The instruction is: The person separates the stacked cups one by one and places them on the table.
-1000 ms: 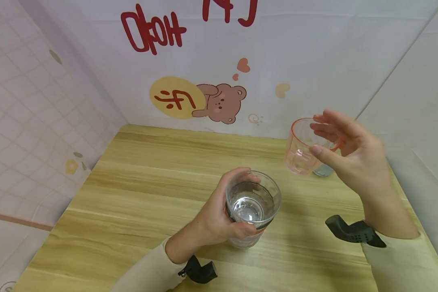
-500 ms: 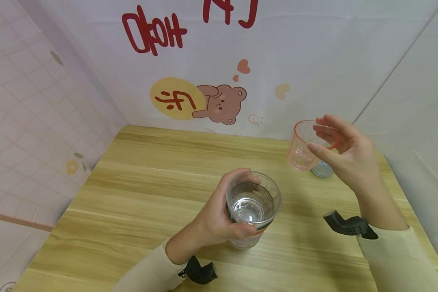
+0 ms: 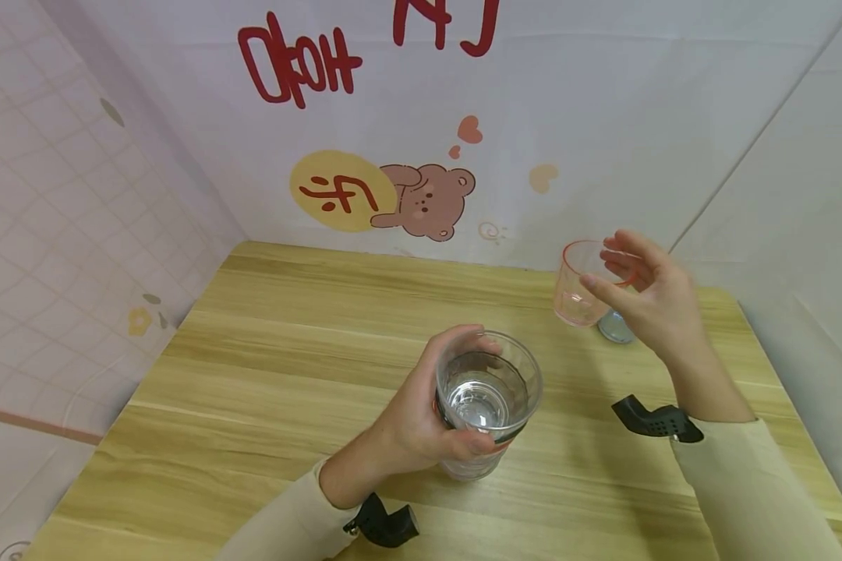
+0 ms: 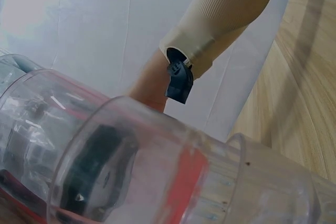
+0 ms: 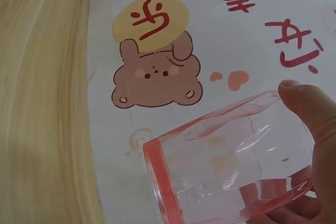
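Note:
My left hand (image 3: 414, 417) grips a stack of clear plastic cups (image 3: 472, 463) near the front middle of the table, fingers and thumb curled round its upper part. In the left wrist view the nested cups (image 4: 152, 166) show red and dark bands. My right hand (image 3: 666, 308) holds a clear cup with a reddish tint (image 3: 574, 294) at the back right, thumb on one side near its rim. Whether that cup touches the table, I cannot tell. A bluish clear cup (image 3: 614, 329) stands just behind it, mostly hidden by the hand and the reddish cup.
The wooden tabletop (image 3: 267, 343) ends at a white printed backdrop (image 3: 568, 93) with a bear drawing (image 3: 428, 199). White panels (image 3: 807, 257) close off the right side and a grid-patterned one (image 3: 49, 257) the left. Black wrist devices (image 3: 386, 522) sit on both sleeves.
My right hand and forearm have shifted left and lower in the view, with the reddish cup moving slightly. My left hand and the stack have stayed in place.

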Tool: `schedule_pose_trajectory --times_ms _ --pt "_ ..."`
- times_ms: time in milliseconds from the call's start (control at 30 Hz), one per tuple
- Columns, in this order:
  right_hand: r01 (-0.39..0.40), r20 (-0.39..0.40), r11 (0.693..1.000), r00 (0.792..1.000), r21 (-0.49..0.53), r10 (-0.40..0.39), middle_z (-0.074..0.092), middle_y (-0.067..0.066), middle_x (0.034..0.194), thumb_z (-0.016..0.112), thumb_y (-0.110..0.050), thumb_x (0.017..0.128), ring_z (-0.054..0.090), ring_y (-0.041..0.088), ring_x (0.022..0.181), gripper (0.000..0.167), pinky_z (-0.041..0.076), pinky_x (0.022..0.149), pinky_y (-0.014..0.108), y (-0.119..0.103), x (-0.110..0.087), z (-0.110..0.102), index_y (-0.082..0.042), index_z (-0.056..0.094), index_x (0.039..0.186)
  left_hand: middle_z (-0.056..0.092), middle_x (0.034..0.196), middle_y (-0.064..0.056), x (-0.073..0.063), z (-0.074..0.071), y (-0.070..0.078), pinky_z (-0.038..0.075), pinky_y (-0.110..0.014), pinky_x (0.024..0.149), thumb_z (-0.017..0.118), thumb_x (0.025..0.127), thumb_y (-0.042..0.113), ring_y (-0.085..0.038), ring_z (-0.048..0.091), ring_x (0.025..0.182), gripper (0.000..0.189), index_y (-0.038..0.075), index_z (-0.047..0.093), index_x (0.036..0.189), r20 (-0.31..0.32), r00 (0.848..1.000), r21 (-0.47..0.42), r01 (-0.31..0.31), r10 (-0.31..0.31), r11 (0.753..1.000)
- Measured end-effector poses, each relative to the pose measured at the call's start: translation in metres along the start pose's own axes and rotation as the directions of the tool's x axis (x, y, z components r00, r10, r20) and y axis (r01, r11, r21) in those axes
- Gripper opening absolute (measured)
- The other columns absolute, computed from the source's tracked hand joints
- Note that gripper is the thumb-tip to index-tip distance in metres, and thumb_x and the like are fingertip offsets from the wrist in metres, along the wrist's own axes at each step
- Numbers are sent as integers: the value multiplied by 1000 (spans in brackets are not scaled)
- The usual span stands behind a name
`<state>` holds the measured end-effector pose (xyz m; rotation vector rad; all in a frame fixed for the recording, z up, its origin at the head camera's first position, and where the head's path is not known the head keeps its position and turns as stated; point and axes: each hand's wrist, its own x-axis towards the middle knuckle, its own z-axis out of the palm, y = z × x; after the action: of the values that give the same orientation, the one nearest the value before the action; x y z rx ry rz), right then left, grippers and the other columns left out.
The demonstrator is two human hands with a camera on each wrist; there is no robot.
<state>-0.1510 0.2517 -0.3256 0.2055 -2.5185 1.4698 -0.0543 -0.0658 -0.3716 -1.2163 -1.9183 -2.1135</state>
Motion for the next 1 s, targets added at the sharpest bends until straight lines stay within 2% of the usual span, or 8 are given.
schedule_pose_trajectory --times_ms 200,333,433,533,833,1000 --pt "-38 5 999 999 -31 38 58 9 154 84 -19 96 60 -5 126 82 50 95 2 14 5 4 -3 41 164 52 144 -31 0 0 0 52 -40 118 73 95 63 -28 58 135 98 0 30 157 1 1000 4 -5 5 1000" --pt "-49 5 997 999 -56 49 54 17 160 83 -23 97 62 14 137 84 48 97 2 19 7 8 -3 39 165 53 143 -31 0 0 -1 52 -40 117 73 95 63 -28 59 135 98 0 30 156 0 1000 9 -5 5 1000" --pt "-66 11 996 998 -68 66 52 19 162 83 -26 98 58 30 145 85 47 96 1 23 8 11 -3 37 166 53 143 -31 0 0 -1 52 -40 117 73 94 64 -28 59 135 99 0 30 157 -1 1000 8 -2 2 1000" --pt "-80 19 994 996 -73 82 50 20 164 82 -27 98 54 38 147 87 44 96 -1 26 9 13 -3 34 167 53 144 -31 0 0 -1 52 -41 117 73 94 64 -28 59 135 99 1 30 157 0 1000 7 0 0 1000" --pt "-85 58 993 994 -76 90 45 24 167 80 -29 100 50 45 150 89 45 95 -1 43 13 18 -1 30 168 53 144 -31 -1 0 -1 51 -40 118 74 94 64 -27 58 136 99 1 30 157 -9 1000 -2 11 -11 1000" --pt "-101 65 993 992 -61 105 44 22 168 81 -30 99 49 43 151 92 43 95 -2 49 15 21 -2 28 169 53 144 -30 -1 0 0 52 -40 118 73 94 65 -27 58 136 100 1 31 157 -9 1000 10 12 -12 1000"
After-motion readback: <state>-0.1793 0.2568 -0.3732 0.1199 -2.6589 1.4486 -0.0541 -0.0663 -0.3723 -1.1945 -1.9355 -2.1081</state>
